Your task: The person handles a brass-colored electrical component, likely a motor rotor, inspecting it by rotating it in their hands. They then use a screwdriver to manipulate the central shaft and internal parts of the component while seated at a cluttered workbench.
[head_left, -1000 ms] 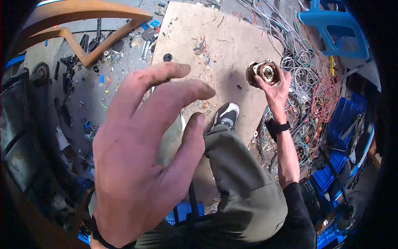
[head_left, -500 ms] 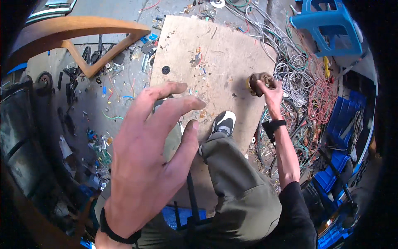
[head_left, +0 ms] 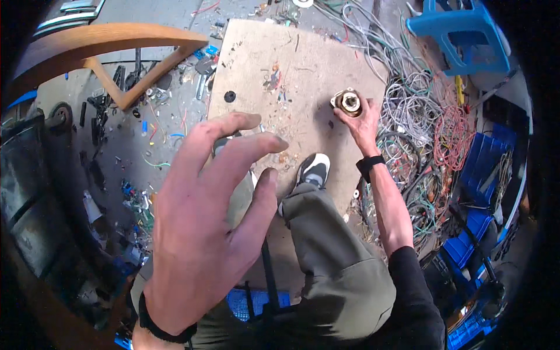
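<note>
Close to the camera, my left hand [head_left: 213, 210] hangs open, its slightly bent fingers apart and holding nothing. Farther off, my right hand [head_left: 361, 123] grips a round metal part [head_left: 350, 101] with a light flange and a centre hole, over the right side of a worn wooden board [head_left: 280, 64] on the floor. Whether the part touches the board I cannot tell. A small black disc [head_left: 230, 95] lies on the board to the left. My shoe [head_left: 314, 169] rests on the board below the part.
A tangle of cables [head_left: 408, 93] spreads right of the board, with a blue plastic stool [head_left: 461, 41] behind and blue crates [head_left: 478, 169] lower down. A wooden chair frame [head_left: 125, 93] is at upper left among scattered scrap. A dark object [head_left: 26, 192] fills the left edge.
My right hand has moved left with the metal part, which changed its tilt and now faces upward again. My left hand looks slightly farther from the camera than a second ago.
</note>
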Tool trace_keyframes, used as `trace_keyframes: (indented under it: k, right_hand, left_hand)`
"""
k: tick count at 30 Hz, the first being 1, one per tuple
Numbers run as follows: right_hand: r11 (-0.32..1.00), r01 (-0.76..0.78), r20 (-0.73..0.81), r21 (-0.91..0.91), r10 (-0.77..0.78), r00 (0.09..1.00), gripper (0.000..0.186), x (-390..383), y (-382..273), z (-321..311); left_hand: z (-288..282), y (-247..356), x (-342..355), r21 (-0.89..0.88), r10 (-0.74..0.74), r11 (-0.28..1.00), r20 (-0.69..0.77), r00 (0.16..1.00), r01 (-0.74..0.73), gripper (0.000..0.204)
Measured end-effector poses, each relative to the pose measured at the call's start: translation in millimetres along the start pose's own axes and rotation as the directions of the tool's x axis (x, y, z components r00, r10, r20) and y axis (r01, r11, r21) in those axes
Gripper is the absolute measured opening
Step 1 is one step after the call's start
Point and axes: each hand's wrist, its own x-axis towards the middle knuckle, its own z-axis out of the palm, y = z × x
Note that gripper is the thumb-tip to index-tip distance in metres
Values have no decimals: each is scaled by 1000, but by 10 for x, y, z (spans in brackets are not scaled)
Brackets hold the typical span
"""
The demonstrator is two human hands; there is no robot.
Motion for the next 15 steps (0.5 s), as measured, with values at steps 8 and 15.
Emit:
trace_keyframes:
  k: [8,15]
  right_hand:
    - [993,44,-33,109,-41,999,72,148,-216,-515]
    - [995,71,-110,71,-62,992,78,44,-321,-531]
  left_hand:
    - [-69,-104,-38,8,3,1000,-13,1000,-3,33]
    - [-46,-74,-17,17,24,1000,-9,1000,-24,34]
